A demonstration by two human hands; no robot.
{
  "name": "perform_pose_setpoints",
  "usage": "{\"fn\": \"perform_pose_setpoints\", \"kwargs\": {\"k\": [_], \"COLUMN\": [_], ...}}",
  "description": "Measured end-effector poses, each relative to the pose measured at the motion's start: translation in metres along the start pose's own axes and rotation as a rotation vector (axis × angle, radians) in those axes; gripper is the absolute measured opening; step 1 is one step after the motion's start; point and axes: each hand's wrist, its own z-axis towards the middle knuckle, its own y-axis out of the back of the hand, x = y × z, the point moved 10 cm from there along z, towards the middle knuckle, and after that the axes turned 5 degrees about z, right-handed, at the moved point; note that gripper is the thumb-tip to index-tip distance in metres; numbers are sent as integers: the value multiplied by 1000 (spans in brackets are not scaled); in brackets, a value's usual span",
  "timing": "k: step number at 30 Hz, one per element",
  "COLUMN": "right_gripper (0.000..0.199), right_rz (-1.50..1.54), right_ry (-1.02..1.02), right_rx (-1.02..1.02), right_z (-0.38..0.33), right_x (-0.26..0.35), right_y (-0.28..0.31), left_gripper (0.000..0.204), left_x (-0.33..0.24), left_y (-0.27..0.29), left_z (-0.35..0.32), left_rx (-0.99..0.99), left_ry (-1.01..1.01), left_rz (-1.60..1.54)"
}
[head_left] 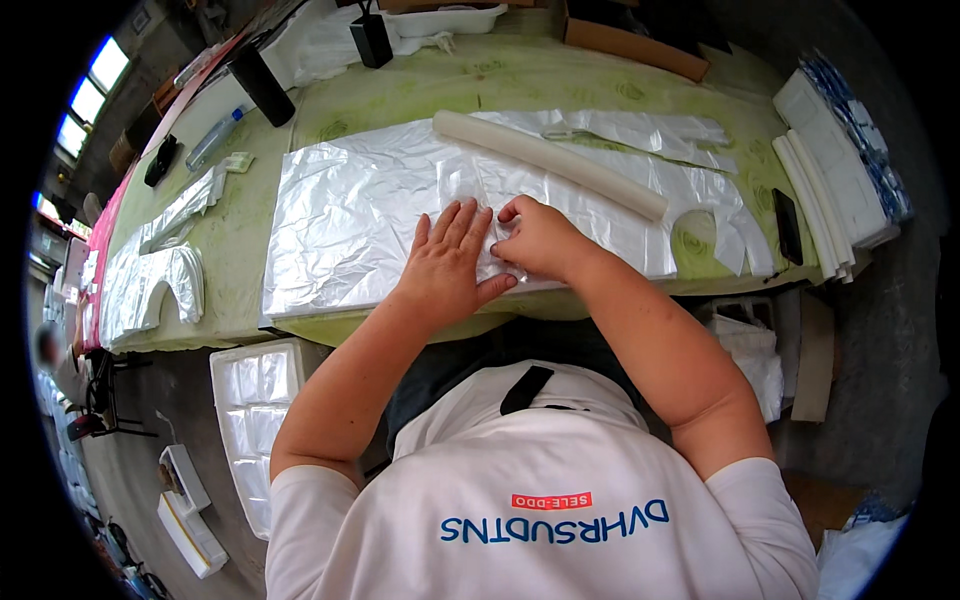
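A large sheet-like pile of white plastic vest bags (345, 215) lies flat on the table in front of me, its handle cut-outs toward the right. My left hand (445, 262) rests palm down on the plastic, fingers stretched out and pointing away from me. Close beside it, my right hand (537, 240) has its fingers curled, with thumb and forefinger closed on a crinkled bit of the plastic bag near the left fingertips. A long pale tube (550, 163) lies slantwise across the pile, beyond my right hand.
A green patterned cloth covers the table (640, 90). Folded bags (150, 280), a bottle (213, 138) and a black cylinder (262, 88) lie or stand at left. A phone (787, 227) and white rolls (812, 205) are at right. A white crate (255, 420) stands below the edge.
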Motion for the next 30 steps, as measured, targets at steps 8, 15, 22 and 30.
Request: {"fn": "perform_pose_setpoints", "kwargs": {"k": [8, 15, 22, 30], "right_gripper": [30, 24, 37, 17], "right_rz": [-18, 281, -233, -280], "right_ry": [83, 86, 774, 635], "right_rx": [-51, 141, -73, -150], "right_z": [-32, -115, -116, -80], "right_x": [15, -3, 36, 22], "right_y": [-3, -10, 24, 24], "left_gripper": [90, 72, 65, 50], "left_x": [-11, -37, -38, -7], "left_y": [8, 18, 13, 26], "left_z": [-8, -37, -30, -26], "left_rx": [-20, -19, -25, -286], "left_ry": [-84, -288, -305, 46], "left_rz": [-60, -197, -229, -441]}}
